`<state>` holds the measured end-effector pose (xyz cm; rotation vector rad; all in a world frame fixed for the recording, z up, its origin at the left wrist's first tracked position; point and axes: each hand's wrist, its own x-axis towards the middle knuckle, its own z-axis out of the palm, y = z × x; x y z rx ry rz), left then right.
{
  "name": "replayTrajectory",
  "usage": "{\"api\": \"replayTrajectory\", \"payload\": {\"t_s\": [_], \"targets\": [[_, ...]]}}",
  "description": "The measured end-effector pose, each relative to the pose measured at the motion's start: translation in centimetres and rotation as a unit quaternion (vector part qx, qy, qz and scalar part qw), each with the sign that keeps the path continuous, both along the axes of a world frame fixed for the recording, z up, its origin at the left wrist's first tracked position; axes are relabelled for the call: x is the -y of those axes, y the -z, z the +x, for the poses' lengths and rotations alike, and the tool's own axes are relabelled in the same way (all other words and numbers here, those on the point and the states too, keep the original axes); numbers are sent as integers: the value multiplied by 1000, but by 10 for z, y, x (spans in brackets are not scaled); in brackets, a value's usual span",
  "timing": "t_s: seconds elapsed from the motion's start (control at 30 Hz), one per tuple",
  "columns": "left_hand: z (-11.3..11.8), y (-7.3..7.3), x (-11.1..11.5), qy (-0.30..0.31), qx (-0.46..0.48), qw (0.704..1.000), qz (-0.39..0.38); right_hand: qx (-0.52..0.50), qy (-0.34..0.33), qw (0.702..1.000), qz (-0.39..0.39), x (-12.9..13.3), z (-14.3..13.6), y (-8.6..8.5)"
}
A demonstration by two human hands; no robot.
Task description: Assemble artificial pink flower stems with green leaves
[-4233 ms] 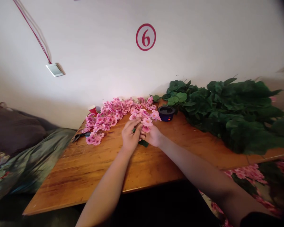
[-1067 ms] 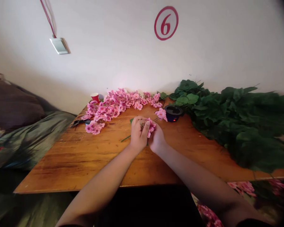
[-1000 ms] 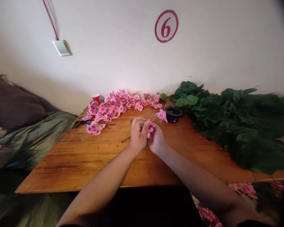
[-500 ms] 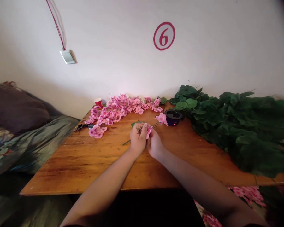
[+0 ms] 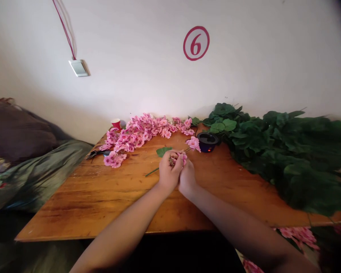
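Observation:
My left hand point(image 5: 168, 170) is closed around small pink artificial flowers point(image 5: 184, 158) above the middle of the table. Pressed against it, my right hand point(image 5: 188, 175) is closed too, with its fingers round the same blossoms; their exact grip is partly hidden. A green leaf point(image 5: 164, 151) and a green stem point(image 5: 152, 172) show just left of my hands. Beyond my right hand a single pink flower point(image 5: 193, 143) lies on a thin stem by a dark blue pot point(image 5: 207, 141) with a lit red light.
Pink blossoms point(image 5: 139, 132) are heaped along the back of the wooden table point(image 5: 102, 201). Dark green leaves point(image 5: 295, 151) pile up on the right. At the left stand a red cup point(image 5: 116, 123) and black-handled pliers or cutters point(image 5: 93, 154). More pink flowers point(image 5: 299, 235) lie below the table edge.
Both hands have drawn closer together and shifted slightly right and down, with the blossoms between them. More of the green leaf now shows. The view has moved a little.

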<state>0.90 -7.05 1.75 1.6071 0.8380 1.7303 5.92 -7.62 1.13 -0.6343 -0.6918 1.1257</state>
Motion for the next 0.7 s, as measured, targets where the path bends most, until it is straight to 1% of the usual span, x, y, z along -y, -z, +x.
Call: {"api": "replayTrajectory", "payload": {"t_s": [0.1, 0.17, 0.27, 0.37, 0.47, 0.57, 0.7], "targets": [[6, 2, 0, 56, 65, 996, -22, -23, -2, 999, -22, 2, 3, -8], [8, 4, 1, 78, 93, 992, -28, -39, -2, 999, -22, 2, 5, -11], [8, 5, 2, 67, 92, 993, -34, -30, -9, 1000, 1, 3, 6, -13], [7, 4, 4, 59, 74, 994, -46, -26, -4, 1000, -3, 5, 7, -14], [7, 1, 5, 87, 62, 991, -74, -26, -1, 1000, -1, 6, 6, -16], [7, -2, 6, 107, 68, 986, -107, -16, -22, 999, 20, 7, 6, -17], [7, -3, 10, 97, 93, 983, -128, -8, -29, 999, -16, 8, 5, -17]]}}
